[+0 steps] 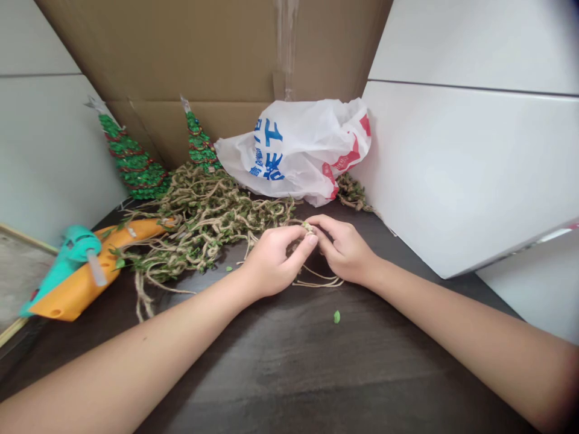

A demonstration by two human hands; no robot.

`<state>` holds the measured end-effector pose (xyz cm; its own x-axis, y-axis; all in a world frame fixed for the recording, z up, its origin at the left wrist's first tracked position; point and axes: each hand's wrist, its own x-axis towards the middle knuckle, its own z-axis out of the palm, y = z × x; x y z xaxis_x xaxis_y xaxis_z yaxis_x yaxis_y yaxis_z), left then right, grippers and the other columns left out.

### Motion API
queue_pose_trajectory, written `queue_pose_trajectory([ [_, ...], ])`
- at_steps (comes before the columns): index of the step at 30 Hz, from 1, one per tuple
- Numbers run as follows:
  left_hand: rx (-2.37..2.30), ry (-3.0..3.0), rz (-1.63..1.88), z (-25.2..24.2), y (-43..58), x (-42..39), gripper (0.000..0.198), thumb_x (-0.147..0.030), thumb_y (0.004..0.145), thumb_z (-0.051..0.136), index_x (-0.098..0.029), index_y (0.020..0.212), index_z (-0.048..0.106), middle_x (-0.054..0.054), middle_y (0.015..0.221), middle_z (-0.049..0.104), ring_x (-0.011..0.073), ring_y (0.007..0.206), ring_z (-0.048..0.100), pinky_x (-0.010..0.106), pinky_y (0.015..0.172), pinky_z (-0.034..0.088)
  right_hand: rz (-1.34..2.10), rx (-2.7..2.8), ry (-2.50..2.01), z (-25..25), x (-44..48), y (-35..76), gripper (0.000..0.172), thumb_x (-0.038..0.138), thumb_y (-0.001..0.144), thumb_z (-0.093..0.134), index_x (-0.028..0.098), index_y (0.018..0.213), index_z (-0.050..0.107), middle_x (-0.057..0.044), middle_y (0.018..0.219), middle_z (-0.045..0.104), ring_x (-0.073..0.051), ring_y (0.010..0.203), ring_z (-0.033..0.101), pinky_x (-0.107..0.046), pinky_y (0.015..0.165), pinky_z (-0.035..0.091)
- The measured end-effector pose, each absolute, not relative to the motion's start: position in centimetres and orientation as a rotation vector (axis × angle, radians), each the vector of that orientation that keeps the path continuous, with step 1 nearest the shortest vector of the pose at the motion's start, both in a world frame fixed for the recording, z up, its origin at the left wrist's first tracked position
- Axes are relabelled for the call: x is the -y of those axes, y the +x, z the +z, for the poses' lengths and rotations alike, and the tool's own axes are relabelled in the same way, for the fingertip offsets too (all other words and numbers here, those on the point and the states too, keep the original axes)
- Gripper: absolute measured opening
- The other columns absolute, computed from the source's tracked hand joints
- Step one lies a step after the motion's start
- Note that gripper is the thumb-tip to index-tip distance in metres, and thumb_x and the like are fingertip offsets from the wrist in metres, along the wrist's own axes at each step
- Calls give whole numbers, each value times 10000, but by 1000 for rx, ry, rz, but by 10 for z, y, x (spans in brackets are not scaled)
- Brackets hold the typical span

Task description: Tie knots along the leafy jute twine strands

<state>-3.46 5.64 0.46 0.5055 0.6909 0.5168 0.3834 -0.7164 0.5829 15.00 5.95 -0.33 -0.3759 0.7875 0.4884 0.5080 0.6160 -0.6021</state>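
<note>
"Tan twine (309,228), flecked green, is pinched in a person's left hand (281,258); the right hand (347,248) is closed on it from three o'clock, both grips narrow."

"Which way does its long axis run, from where we stand?"

"Can't tell; the hands cover most of it. Loose cord ends (319,284) lie near, at six o'clock, strung nine to three."

"And the leafy heap (210,220)?"

"Ten o'clock from the hands, on the dark table (271,380), left hand nearer. One loose leaf (336,317) rests at five."
</note>
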Motion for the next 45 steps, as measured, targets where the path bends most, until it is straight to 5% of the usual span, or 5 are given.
queue_pose_trajectory([
  [15,-813,2354,1303,-3,-33,-59,275,-256,966,571,-149,1199,671,104,1219,729,211,1075,710,358,987,560,461,2103,-934,-7,-66,151,75,221,976,487,204,916,526,-70,956,585,-207,903,564,-357,827,472],
  [26,-873,2430,1285,-6,-33,-63,297,-247,967,572,-118,1210,683,125,1192,739,224,1072,721,361,981,578,373,1970,-990,-7,-63,149,239,132,884,553,191,1115,556,-87,1057,671,-220,946,635,-364,856,489],
  [30,-896,2442,1283,-6,-32,-62,294,-250,968,568,-117,1201,687,127,1191,739,231,1070,721,365,976,576,361,2022,-1007,-7,-65,150,84,127,906,496,191,901,550,-61,909,593,-201,856,578,-351,788,468],
  [37,-949,2439,1209,-3,-32,-60,278,-248,978,544,-116,1193,660,121,1181,735,232,1063,707,363,959,547,453,2087,-998,-5,-64,151,148,116,920,463,191,795,487,-25,844,498,-170,803,503,-329,762,422],
  [45,-1030,2411,1060,4,-34,-56,162,-267,1003,456,-159,1001,576,37,874,662,159,769,616,301,737,467,520,2147,-959,-2,-62,150,263,124,952,400,193,701,438,-4,753,447,-147,707,455,-313,679,353],
])
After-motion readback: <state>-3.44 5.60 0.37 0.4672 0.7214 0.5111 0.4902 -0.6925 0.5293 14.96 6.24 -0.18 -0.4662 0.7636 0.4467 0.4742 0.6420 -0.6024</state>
